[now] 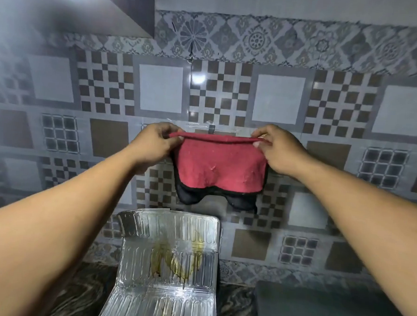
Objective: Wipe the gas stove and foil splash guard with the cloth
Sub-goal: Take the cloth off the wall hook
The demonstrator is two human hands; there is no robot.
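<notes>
Your left hand and right hand pinch the red black-edged cloth by its top corners at the wall; the ribbed foil splash guard below shows yellow stains, so wiping seems unstarted.

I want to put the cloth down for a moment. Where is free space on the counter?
Bare dark counter shows left of the foil splash guard, and a narrow strip between the guard and the dark object at right. The middle is crowded by the guard.
</notes>
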